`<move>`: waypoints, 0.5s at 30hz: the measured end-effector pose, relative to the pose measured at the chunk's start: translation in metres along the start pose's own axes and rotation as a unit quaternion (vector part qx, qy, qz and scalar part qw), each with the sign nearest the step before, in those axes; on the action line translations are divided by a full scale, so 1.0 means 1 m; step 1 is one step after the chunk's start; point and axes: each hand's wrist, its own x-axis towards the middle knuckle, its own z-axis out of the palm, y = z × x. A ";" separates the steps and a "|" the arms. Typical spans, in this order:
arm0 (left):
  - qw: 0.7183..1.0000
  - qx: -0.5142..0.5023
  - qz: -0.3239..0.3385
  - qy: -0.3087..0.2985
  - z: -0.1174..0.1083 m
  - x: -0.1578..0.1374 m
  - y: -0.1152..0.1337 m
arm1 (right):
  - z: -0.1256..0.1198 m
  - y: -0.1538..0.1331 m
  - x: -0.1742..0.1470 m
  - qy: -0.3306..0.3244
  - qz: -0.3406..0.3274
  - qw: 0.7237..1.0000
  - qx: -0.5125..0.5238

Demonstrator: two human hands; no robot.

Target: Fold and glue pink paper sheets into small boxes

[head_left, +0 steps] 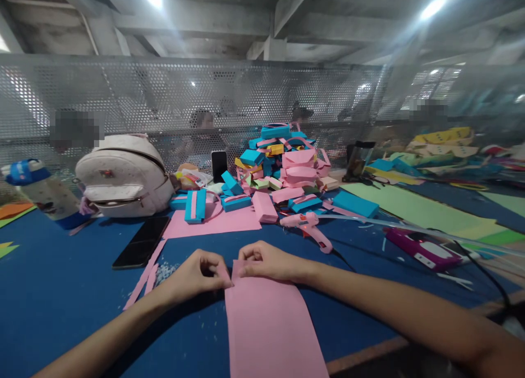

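Note:
A long sheet of pink paper (270, 323) lies at the table's front edge, its near end running out of view. My left hand (200, 271) pinches the far left corner, where a narrow strip along the edge looks folded or split from the sheet. Against the far edge, my right hand (268, 260) grips the paper between thumb and curled fingers. Beyond my right hand rests a pink hot glue gun (307, 227) with a clear glue stick (369, 221) out of its back. Pink paper strips (143, 279) lie left of my left hand.
Several blue and pink paper boxes (299, 173) are piled against a perforated metal screen (246, 88). A white backpack (123, 175), a bottle (49, 197) and a black phone (141, 244) stand or lie at left. At right are a purple-and-white device (426, 249) and green paper (418, 208).

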 end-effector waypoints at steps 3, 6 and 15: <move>1.000 -0.005 -0.004 -0.015 0.000 0.001 0.000 | 0.001 -0.001 0.000 0.003 0.003 1.000 0.003; 1.000 -0.005 -0.005 -0.023 -0.001 0.002 0.000 | 0.001 -0.003 0.001 0.007 0.008 1.000 0.005; 1.000 0.011 -0.010 -0.015 -0.021 -0.002 0.004 | -0.017 -0.003 -0.011 -0.070 0.104 0.992 -0.005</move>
